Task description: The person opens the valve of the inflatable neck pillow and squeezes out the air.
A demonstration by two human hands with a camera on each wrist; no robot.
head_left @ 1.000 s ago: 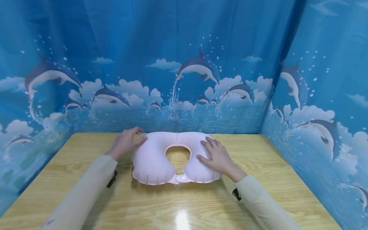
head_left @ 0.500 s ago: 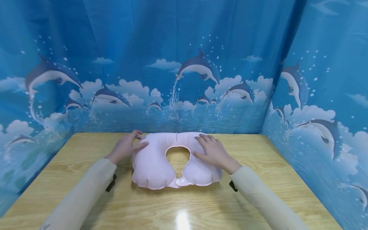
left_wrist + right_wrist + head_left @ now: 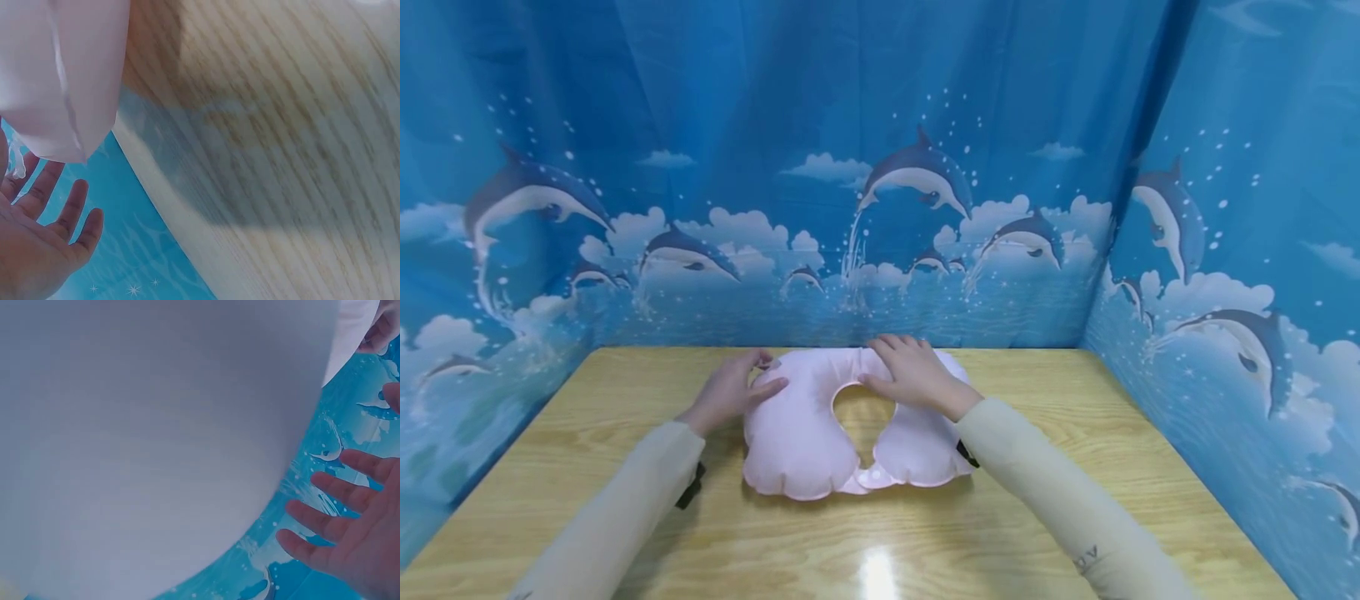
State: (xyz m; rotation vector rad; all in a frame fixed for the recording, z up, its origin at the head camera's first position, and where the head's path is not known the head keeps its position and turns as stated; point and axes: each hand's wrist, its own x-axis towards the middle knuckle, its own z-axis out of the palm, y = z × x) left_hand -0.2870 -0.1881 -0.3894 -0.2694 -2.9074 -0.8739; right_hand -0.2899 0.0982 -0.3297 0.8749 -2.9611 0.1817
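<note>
Our left hand (image 3: 730, 390) rests open against the pillow's (image 3: 797, 433) left edge; our right hand (image 3: 913, 373) presses flat, fingers straight, on its top curve.

The pillow (image 3: 797, 433) looked smooth, matt soft plastic; the table (image 3: 1075, 467) was glossy grained wood; the backdrop (image 3: 925, 125) sheeny film.

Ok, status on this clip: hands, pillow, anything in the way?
Left hand open, touching neck pillow at its far left edge. Right hand open, resting flat on top. Pillow inflated, lying on table. Nothing in the way.
</note>
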